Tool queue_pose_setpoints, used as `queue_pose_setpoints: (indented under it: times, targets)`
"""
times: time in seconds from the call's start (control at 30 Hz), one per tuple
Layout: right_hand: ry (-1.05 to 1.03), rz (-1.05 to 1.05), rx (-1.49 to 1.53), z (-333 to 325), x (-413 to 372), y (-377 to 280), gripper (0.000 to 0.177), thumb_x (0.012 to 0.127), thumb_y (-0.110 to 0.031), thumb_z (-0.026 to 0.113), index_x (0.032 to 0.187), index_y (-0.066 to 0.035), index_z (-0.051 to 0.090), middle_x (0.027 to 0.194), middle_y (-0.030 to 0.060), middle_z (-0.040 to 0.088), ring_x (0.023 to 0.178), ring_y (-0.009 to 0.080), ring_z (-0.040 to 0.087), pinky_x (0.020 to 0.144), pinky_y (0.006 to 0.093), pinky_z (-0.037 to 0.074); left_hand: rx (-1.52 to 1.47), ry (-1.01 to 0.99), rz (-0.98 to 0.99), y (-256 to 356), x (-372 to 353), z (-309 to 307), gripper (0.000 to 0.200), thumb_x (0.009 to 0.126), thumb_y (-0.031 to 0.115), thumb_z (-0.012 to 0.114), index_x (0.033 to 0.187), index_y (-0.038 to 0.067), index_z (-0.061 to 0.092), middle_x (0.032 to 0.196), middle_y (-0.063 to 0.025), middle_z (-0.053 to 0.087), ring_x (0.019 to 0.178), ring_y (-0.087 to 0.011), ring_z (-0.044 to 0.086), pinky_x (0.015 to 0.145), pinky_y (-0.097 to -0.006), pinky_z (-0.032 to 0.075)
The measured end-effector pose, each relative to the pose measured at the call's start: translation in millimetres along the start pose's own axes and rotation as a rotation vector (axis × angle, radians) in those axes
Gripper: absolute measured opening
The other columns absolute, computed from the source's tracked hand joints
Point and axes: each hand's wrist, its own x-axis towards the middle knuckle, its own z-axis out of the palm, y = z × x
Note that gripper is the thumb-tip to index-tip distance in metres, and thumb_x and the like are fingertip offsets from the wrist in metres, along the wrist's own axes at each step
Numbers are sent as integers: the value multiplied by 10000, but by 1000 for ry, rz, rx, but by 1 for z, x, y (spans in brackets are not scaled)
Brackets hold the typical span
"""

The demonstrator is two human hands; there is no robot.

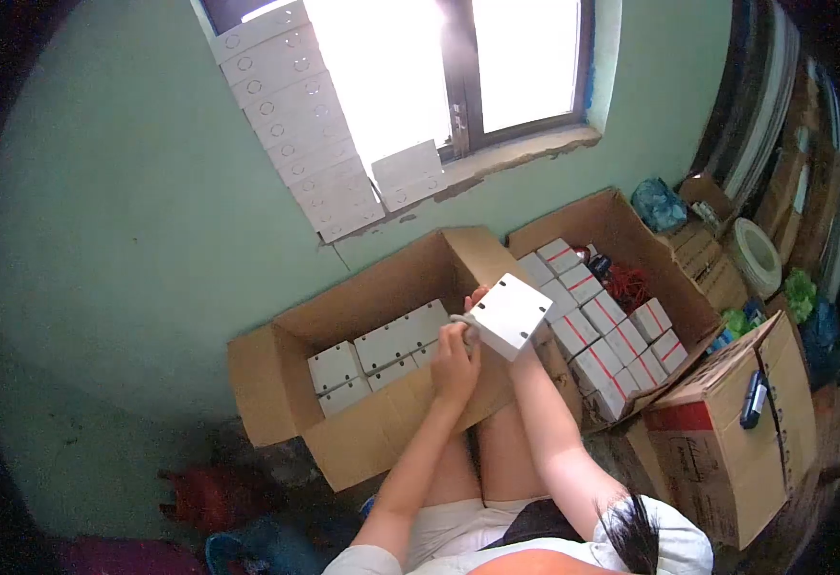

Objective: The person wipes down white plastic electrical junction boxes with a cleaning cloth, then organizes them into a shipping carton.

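Left grip (455, 356) has its fingers curled against the left edge of a white square plastic box (508, 314), where a small grey loop (462, 323) also sits. The right grip (533, 343) lies under the same box and is mostly hidden by it, so whether its fingers are spread or pressed together cannot be told. The box is held tilted in the air between the two grips, its flat face uppermost, with a small round hole at each visible corner. No writing shows on it.

Just beyond and left of the grips stands an open brown cardboard carton (276, 383) holding about six plain white boxes (386, 345) in rows. To the right of the grips, a second open brown carton (621, 216) holds roughly twelve white boxes with red stripes (604, 311); the exact count is uncertain. Red and dark items lie at its far end.

Further right is a closed brown carton with a red patch (727, 460), its print too small to read, with a dark oblong object (754, 398) on top.

Far beyond the grips, a leaning column of about eight white boxes with round marks (300, 125) rests against the green wall (132, 211) beside the window (525, 57).
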Motion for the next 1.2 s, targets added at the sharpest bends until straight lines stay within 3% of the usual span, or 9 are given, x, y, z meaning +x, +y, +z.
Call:
queue_pose_setpoints:
  times: [0.1, 0.2, 0.33, 0.53, 0.7, 0.93, 1.0, 1.13, 1.2]
  targets:
    - [-27, 19, 67, -18, 6, 0, 398, 957, -399, 435, 1043, -59, 623, 1072, 91, 615, 1128, 222, 531, 1137, 429, 270, -1, -203, 353, 15, -16, -9, 197, 820, 123, 620, 1002, 122, 545, 1027, -125, 577, 659, -322, 608, 589, -427, 508]
    - [-108, 25, -27, -12, -2, 1, 438, 955, -437, 409, 1072, -79, 634, 1142, 98, 614, 1180, 222, 508, 1158, 434, 236, 70, -242, 404, -1, -19, -6, 232, 815, 120, 627, 1026, 144, 535, 1052, -117, 569, 657, -311, 612, 581, -417, 509]
    - [-11, 72, 88, -34, 6, -7, 445, 948, -452, 413, 1071, -90, 641, 1145, 100, 618, 1173, 231, 515, 1162, 443, 226, 48, -170, -49, -9, -1, -15, 267, 786, 115, 661, 1023, 129, 539, 1049, -132, 570, 773, -344, 623, 662, -449, 511]
    - [20, 67, 110, -29, 7, -3, 454, 950, -473, 397, 1072, -112, 643, 1116, 102, 627, 1147, 245, 531, 1157, 464, 236, 44, -421, 284, 6, -24, -24, 374, 770, 119, 673, 1114, 137, 528, 1049, -129, 581, 817, -347, 616, 708, -448, 505]
    - [42, 76, -16, -23, 4, -4, 446, 961, -430, 405, 1093, -67, 627, 1103, 105, 635, 1116, 248, 557, 1140, 480, 277, -70, -122, -167, -2, -6, -17, 299, 843, 163, 643, 1114, 116, 526, 1066, -126, 583, 801, -363, 604, 684, -429, 508]
    - [-21, 141, -245, -37, 1, -15, 460, 949, -453, 432, 1193, -92, 578, 1092, 123, 645, 1123, 360, 552, 998, 551, 426, -229, -203, -96, 0, -22, -20, 269, 924, 144, 558, 1173, 82, 479, 1125, -186, 534, 1039, -367, 558, 846, -417, 468]
    - [-62, 236, -358, -23, -4, -12, 488, 940, -453, 455, 1212, -60, 554, 1134, 148, 615, 1133, 388, 541, 923, 553, 478, -448, -203, -229, -9, -23, -7, 296, 973, 173, 507, 1245, 83, 431, 1146, -163, 541, 1084, -328, 535, 923, -404, 429]
    - [-124, 508, -403, 5, -5, -8, 535, 930, -434, 477, 1277, -27, 496, 1294, 209, 505, 1147, 416, 525, 833, 484, 546, -1150, -433, -939, 5, -11, -33, 373, 965, 248, 546, 1295, 116, 432, 1162, -84, 563, 1015, -215, 579, 760, -372, 516]
    - [-12, 408, -655, 4, -2, -3, 533, 931, -426, 477, 1278, -22, 490, 1353, 224, 464, 1154, 425, 518, 832, 463, 553, -1192, -442, -1010, 3, -12, -43, 373, 957, 246, 558, 1292, 127, 442, 1115, -69, 581, 942, -186, 591, 693, -345, 515]
